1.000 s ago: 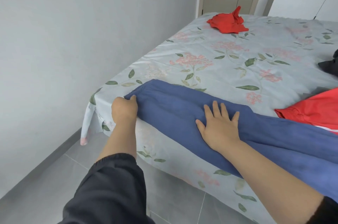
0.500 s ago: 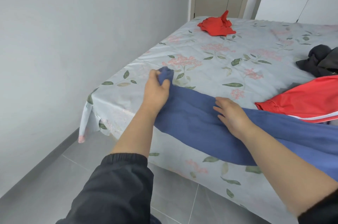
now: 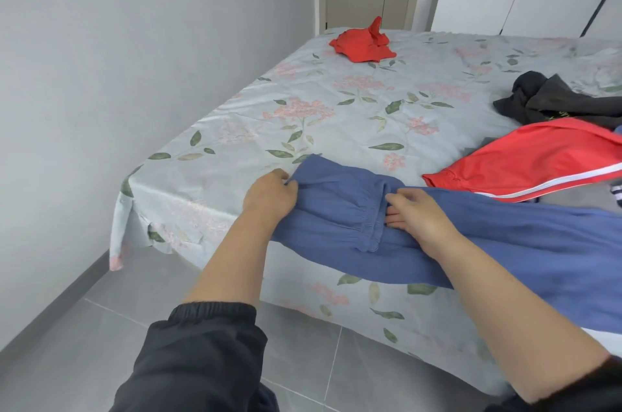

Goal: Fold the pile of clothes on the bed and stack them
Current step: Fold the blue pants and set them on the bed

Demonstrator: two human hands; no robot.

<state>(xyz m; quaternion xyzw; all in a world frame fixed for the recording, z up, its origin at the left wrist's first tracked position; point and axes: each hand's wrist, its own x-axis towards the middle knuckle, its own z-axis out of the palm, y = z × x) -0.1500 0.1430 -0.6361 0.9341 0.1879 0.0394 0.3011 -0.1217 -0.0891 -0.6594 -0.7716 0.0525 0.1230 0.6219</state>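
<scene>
A pair of blue trousers (image 3: 505,243) lies along the near edge of the bed (image 3: 336,122). Its left end is folded back to the right, so the elastic hem (image 3: 373,230) lies on top of the leg. My left hand (image 3: 269,198) grips the cloth at the left edge of that fold. My right hand (image 3: 419,216) sits just right of the elastic hem, fingers curled in and thumb on top, pinching the cloth there. Red shorts with a white stripe (image 3: 525,162) lie to the right, apart from both hands.
A crumpled red garment (image 3: 363,43) lies at the far side of the bed and a dark grey one (image 3: 555,100) at the right. A grey wall runs along the left, with a strip of tiled floor (image 3: 101,327) between it and the bed.
My left hand has carried the trousers' end up and over to the right and laid it down as a fold. My right hand moved from pressing the leg to the elastic hem.
</scene>
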